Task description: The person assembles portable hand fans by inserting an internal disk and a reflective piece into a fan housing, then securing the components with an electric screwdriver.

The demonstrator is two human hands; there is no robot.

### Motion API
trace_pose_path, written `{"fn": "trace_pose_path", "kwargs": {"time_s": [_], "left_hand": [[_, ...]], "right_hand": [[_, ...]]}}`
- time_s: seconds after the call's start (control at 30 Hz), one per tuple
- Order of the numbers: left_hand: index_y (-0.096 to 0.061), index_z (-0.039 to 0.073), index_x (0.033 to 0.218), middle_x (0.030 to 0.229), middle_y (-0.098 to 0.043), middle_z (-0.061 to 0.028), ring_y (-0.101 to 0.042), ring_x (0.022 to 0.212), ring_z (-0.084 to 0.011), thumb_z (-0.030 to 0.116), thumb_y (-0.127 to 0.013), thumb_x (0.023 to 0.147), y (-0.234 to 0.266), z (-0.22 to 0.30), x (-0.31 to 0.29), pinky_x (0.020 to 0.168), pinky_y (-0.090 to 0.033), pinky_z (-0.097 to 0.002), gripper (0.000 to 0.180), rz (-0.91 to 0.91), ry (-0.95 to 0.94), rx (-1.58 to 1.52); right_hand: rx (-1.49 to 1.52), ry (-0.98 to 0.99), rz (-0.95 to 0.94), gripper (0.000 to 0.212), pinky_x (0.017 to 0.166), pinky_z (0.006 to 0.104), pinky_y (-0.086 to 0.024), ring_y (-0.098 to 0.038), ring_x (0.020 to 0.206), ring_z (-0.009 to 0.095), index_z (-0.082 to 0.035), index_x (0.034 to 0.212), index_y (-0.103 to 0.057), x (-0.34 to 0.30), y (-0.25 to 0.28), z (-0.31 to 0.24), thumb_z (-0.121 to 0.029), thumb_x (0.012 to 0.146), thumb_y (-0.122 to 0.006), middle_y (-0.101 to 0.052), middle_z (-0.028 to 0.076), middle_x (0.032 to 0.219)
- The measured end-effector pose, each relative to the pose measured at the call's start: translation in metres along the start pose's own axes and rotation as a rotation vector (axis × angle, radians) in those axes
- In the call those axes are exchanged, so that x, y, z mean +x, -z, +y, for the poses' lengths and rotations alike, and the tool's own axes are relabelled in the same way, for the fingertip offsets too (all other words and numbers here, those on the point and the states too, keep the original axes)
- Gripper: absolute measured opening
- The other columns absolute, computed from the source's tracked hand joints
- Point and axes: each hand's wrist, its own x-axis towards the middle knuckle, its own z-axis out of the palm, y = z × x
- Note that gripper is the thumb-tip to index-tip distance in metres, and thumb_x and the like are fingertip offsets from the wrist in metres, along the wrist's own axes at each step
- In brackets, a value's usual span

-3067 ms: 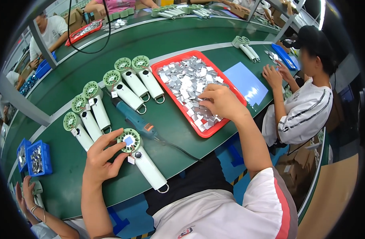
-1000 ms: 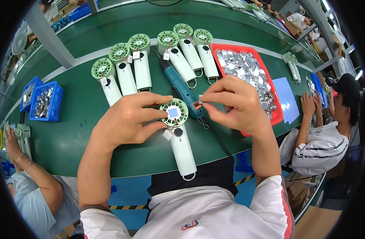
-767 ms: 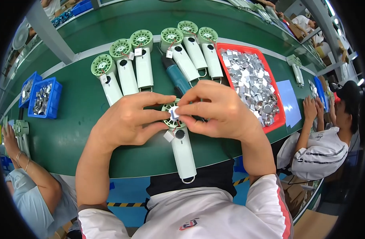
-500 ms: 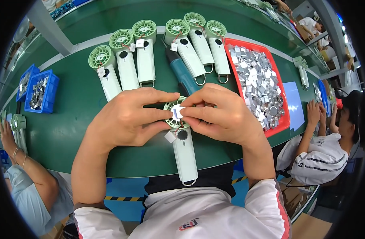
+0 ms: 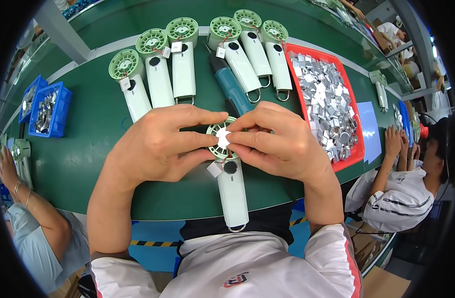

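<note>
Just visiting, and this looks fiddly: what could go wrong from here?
The right hand could let the small flat white piece slip askew on the round pale-green plastic fan head, or nudge the nearby teal cylindrical power tool. The left hand, close to thin red wires, could snag them.

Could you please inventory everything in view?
Front fan: one, pale green, front centre
Back fans: six, pale green, beyond it
Side fans: at least two, pale green, either side
Power tool: one, teal, among back fans
Tray: one, red, right
Small pieces: many, silver and white, in tray
Sheet: at least one, light blue, right of tray
Bins: two, blue, left
Bench: one, green, beneath
Nearby workers: two, blue and white tops, either side
Left hand, right hand: one each, bare, on front fan
</note>
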Motion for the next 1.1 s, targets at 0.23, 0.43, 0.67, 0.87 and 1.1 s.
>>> {"fn": "trace_pose_path", "kwargs": {"time_s": [0.23, 0.43, 0.67, 0.87, 1.1], "left_hand": [[-0.085, 0.003, 0.106, 0.125, -0.081, -0.0171, -0.079, 0.093, -0.0339, 0.006, -0.094, 0.074, -0.0001, 0.0006, 0.0001, 0.079, -0.065, -0.0430, 0.034, 0.005, 0.010, -0.012], [-0.085, 0.003, 0.106, 0.125, -0.081, -0.0170, -0.079, 0.091, -0.0340, 0.005, -0.094, 0.074, -0.0011, 0.0000, -0.0006, 0.078, -0.065, -0.0428, 0.033, 0.015, 0.003, -0.009], [-0.085, 0.002, 0.104, 0.124, -0.081, -0.0168, -0.079, 0.091, -0.0336, 0.005, -0.094, 0.073, -0.0028, -0.0023, -0.0009, 0.077, -0.065, -0.0426, 0.033, 0.027, -0.003, -0.013], [-0.085, 0.002, 0.104, 0.124, -0.081, -0.0168, -0.079, 0.091, -0.0335, 0.005, -0.094, 0.073, -0.0017, -0.0013, -0.0014, 0.078, -0.065, -0.0422, 0.032, 0.024, -0.011, -0.007], [-0.084, 0.002, 0.104, 0.124, -0.081, -0.0165, -0.079, 0.093, -0.0338, 0.004, -0.094, 0.073, -0.0024, -0.0026, -0.0015, 0.079, -0.066, -0.0424, 0.032, 0.026, -0.015, -0.005]], "right_hand": [[0.003, -0.012, -0.015, 0.027, 0.065, 0.0322, -0.057, -0.070, 0.078, 0.022, -0.002, 0.101, -0.083, 0.0013, 0.0017, -0.0020, 0.003, 0.076, -0.093, -0.080, 0.009, 0.104], [-0.002, -0.013, -0.016, 0.028, 0.065, 0.0322, -0.057, -0.070, 0.078, 0.022, -0.002, 0.102, -0.083, 0.0015, 0.0012, -0.0030, 0.003, 0.076, -0.092, -0.080, 0.009, 0.104], [-0.004, -0.032, -0.020, 0.027, 0.065, 0.0326, -0.056, -0.069, 0.077, 0.021, -0.002, 0.102, -0.085, 0.0003, 0.0016, -0.0025, 0.003, 0.076, -0.092, -0.080, 0.008, 0.103], [0.002, -0.033, -0.019, 0.026, 0.065, 0.0327, -0.056, -0.069, 0.076, 0.021, -0.001, 0.102, -0.085, 0.0015, 0.0013, -0.0043, 0.003, 0.078, -0.092, -0.080, 0.009, 0.102], [0.008, -0.036, -0.018, 0.024, 0.065, 0.0333, -0.057, -0.070, 0.077, 0.022, 0.000, 0.102, -0.085, 0.0009, 0.0009, -0.0038, 0.003, 0.079, -0.093, -0.080, 0.009, 0.102]]}}
